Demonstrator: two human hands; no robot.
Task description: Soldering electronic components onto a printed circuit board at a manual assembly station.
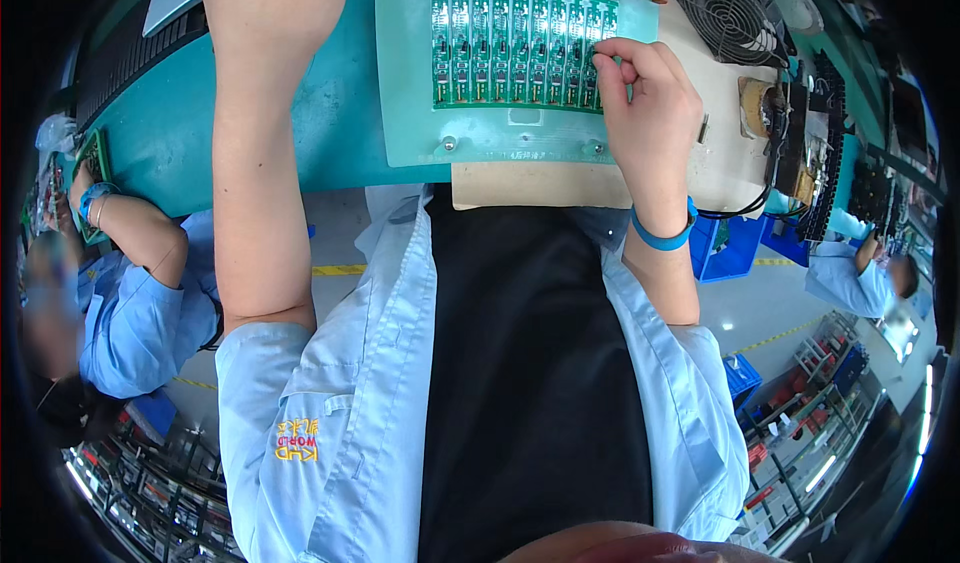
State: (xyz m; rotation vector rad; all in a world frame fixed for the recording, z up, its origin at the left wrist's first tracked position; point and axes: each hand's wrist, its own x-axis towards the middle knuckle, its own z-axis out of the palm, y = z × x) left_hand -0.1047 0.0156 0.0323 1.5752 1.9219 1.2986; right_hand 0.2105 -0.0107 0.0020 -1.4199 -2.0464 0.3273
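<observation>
Pinching a small component at the green circuit board panel (520, 45), right hand (648, 113) works; left hand (275, 3) reaches beyond view, grip indeterminable.

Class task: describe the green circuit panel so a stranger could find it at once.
Start at the teal conveyor belt across the top. On it lies a pale carrier plate; the green circuit panel sits inside, under the right hand. Only it shows repeated narrow strips.

A teal-topped bench (330, 133) on an assembly line, as I see it from the head camera.
On it lie a pale green carrier plate (405, 83) holding a green circuit panel (520, 48), a tan board (535, 185) and a small fan (735, 23).
</observation>
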